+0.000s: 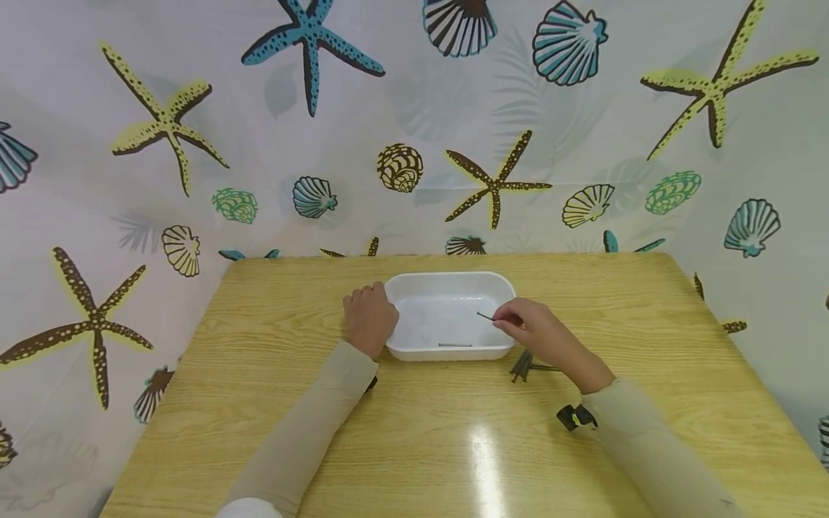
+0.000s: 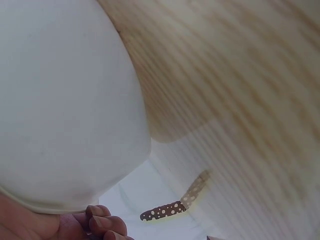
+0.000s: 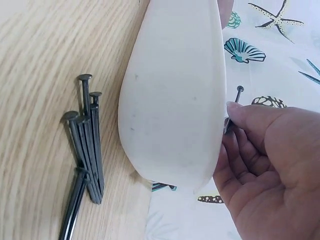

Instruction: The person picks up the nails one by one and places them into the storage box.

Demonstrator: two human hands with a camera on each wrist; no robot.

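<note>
A white plastic tray with rounded corners sits on the wooden table. At its left end my left hand grips the rim; the left wrist view shows the thumb and curled fingertips by the tray's edge. Over the tray's right side, my right hand pinches a nail between thumb and fingers, head end sticking out. The right wrist view has this nail standing above the rim. One other nail lies inside the tray near its front wall.
Several dark nails lie in a loose bundle on the table, just off the tray's right front corner and below my right forearm. A cloth printed with starfish and shells hangs behind the table and along its sides.
</note>
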